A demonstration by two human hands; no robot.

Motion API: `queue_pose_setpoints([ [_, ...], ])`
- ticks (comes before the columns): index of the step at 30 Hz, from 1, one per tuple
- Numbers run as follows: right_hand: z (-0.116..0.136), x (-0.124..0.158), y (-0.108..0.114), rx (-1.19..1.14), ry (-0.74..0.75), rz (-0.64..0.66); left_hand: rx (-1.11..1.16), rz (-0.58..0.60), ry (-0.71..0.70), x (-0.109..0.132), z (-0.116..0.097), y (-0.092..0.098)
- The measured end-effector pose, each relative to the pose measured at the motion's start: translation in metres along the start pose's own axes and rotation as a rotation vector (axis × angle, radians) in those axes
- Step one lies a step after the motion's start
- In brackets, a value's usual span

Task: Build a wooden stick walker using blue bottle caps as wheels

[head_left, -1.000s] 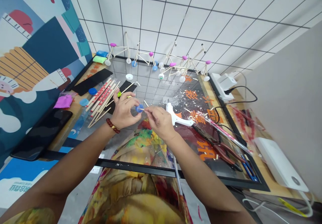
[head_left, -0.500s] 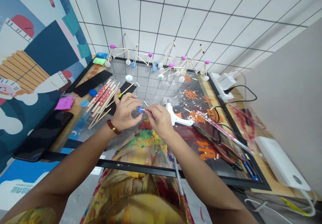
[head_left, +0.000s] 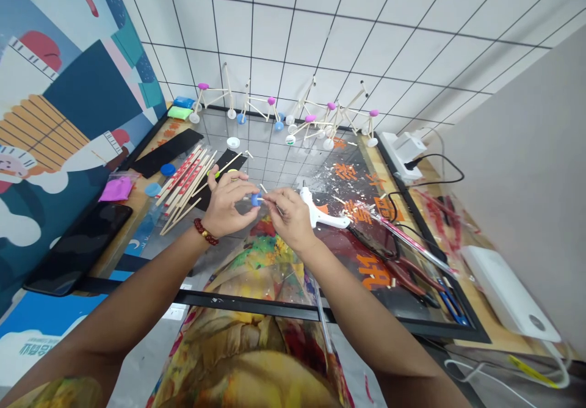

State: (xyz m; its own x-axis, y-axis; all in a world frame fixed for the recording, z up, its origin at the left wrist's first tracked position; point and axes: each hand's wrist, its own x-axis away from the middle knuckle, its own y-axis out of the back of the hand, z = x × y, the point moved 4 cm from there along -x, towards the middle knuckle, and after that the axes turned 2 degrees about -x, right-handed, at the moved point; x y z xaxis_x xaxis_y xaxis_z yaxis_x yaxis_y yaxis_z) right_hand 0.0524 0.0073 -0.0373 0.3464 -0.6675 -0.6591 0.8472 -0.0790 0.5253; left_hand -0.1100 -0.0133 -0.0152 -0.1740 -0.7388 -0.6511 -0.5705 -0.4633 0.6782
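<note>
My left hand (head_left: 226,205) pinches a small blue cap (head_left: 255,199) above the glass-topped table (head_left: 293,163). A red bead bracelet sits on that wrist. My right hand (head_left: 289,212) is closed on a short wooden stick (head_left: 260,199) whose end meets the blue cap. Both hands hover close together over the middle of the table. Just left of my left hand lies a bundle of chopsticks (head_left: 185,179). A white glue gun (head_left: 323,211) lies right of my right hand.
Several stick figures with pink and white caps (head_left: 311,121) stand along the tiled wall. A black phone (head_left: 77,249), pink clay (head_left: 115,188), loose blue caps (head_left: 167,168), red pliers (head_left: 412,283), a power strip (head_left: 407,150) and a white box (head_left: 508,301) lie around.
My hands have drawn slightly closer together, with the stick end pushed against the blue cap. The view has shifted a little upward.
</note>
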Motion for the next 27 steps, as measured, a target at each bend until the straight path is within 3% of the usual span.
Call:
queue_pose_setpoints([
  [11, 0.0001, -0.0003, 0.0003, -0.005, -0.037, 0.020, 0.003, -0.007, 0.094, 0.0000, 0.0031, -0.0009],
  [27, -0.0019, -0.0003, 0.0004, 0.045, -0.036, 0.018, -0.010, -0.003, 0.045, 0.0009, 0.0040, -0.0008],
])
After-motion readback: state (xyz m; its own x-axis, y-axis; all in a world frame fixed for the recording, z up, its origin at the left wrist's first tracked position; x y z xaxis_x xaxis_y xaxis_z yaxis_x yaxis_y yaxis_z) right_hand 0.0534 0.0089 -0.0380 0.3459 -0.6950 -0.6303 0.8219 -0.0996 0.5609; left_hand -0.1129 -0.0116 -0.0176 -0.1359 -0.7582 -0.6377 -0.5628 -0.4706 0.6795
